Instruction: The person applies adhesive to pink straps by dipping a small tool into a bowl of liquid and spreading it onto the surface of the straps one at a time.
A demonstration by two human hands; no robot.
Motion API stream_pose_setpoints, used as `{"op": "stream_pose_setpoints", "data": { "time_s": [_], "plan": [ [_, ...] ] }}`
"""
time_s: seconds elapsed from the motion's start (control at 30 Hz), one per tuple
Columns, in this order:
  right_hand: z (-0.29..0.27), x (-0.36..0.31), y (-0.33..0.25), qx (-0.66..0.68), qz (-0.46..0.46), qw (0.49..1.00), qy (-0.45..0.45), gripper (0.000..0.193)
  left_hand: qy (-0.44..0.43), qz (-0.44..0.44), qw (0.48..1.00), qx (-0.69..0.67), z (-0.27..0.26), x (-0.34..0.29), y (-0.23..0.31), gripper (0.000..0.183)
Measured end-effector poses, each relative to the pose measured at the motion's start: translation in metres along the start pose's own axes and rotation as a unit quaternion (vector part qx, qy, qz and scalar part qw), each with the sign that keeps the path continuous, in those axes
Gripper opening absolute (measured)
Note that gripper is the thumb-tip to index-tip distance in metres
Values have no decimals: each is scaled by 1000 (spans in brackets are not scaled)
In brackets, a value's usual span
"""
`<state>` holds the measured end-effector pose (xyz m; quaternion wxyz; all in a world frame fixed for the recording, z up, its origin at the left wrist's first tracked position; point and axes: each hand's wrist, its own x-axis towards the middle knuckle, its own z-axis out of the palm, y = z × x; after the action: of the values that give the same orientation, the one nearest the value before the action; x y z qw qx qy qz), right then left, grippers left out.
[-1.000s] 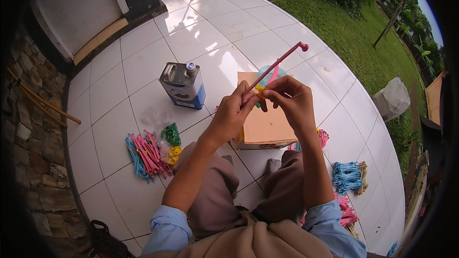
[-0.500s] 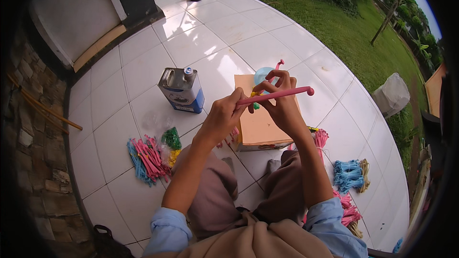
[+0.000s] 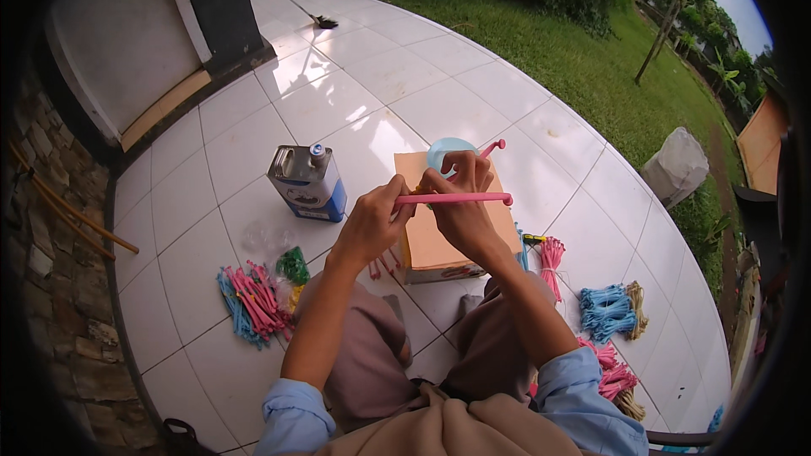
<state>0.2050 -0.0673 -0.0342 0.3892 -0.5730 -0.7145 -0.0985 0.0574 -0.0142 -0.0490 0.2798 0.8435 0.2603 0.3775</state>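
Note:
My left hand (image 3: pixel 369 219) is closed around the near end of a pink plastic rod (image 3: pixel 460 198) with a round knob at its far tip. The rod runs level to the right, crossing in front of my right hand (image 3: pixel 465 224). My right hand's fingers are bent and pinched close to the left fingertips; what they grip is hidden. A small yellow piece (image 3: pixel 418 189) shows between the hands. Behind the right fingers a second knobbed pink rod (image 3: pixel 492 149) sticks out. Both hands are above a cardboard-topped box (image 3: pixel 456 255), with a light blue round dish (image 3: pixel 439 150) at its far side.
A blue and silver metal can (image 3: pixel 308 186) stands left of the box. Pink rods (image 3: pixel 260 300), blue ones and a green bag (image 3: pixel 292 265) lie at left. Bundled pink rods (image 3: pixel 551 263) and blue rods (image 3: pixel 606 312) lie at right. A broom (image 3: pixel 321 22) rests farther off.
The pink rod has swung from slanting upward to nearly level. My right hand has come nearer the left and turned over the box. The whole view has shifted slightly.

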Motion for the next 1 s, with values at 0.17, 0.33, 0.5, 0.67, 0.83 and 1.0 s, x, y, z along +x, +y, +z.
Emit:
{"op": "stream_pose_setpoints", "data": {
  "time_s": [0.17, 0.33, 0.5, 0.67, 0.83, 1.0],
  "plan": [
    [2, -2, -9, -7, 46, 999, 13, 7, 14, -10, 997, -74, -1, 4, 7, 11],
    [5, 0, 11, -7, 50, 998, -22, 6, 50, -62, 994, -77, 11, 9, 11, 12],
    [-10, 3, 11, 108, 81, 990, 35, 21, 133, -162, 946, -248, 6, 11, 1, 14],
    [28, -31, 11, 327, 133, 919, -176, 41, 53, -238, 859, -450, -2, 13, -4, 14],
    [36, -24, -7, 376, 126, 897, -195, 26, 68, -196, 856, -474, -10, 13, -4, 21],
    [16, -2, -13, 474, 271, 829, -119, 17, 158, -78, 961, 213, -12, -4, -16, 56]
  ]
}}
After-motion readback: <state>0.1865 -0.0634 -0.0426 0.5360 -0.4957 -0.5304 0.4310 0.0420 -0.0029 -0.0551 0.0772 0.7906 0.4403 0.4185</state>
